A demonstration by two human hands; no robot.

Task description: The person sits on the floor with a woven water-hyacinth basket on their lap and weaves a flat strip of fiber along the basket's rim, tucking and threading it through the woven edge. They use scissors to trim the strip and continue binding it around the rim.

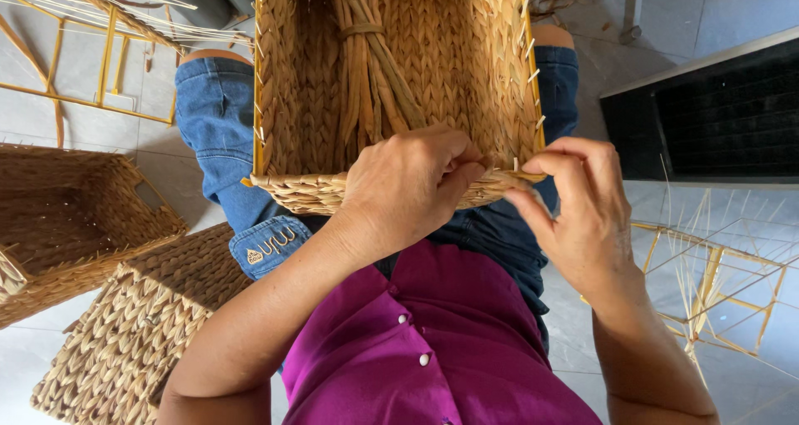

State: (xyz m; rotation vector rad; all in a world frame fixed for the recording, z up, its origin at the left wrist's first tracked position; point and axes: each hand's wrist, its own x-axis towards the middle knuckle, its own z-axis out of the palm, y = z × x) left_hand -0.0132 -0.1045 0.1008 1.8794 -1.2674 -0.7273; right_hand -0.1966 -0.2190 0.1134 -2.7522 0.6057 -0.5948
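A half-woven straw basket (pixel 416 50) on a yellow metal frame rests on my lap, its open side facing me. My left hand (pixel 412 183) pinches the braided straw rim (pixel 308 193) at the near edge, fingers closed on the strand. My right hand (pixel 574 208) grips the same braid at the basket's right corner, thumb and forefinger pressed on it. A tied bundle of loose straw strands (pixel 362 67) lies inside the basket. Thin pale sticks poke out along the right wall.
Two woven baskets stand on the tiled floor at left, an upright one (pixel 71 217) and an overturned one (pixel 141 325). Bare yellow wire frames sit at the top left (pixel 104 59) and at right (pixel 716 283). A dark panel (pixel 716 117) lies at right.
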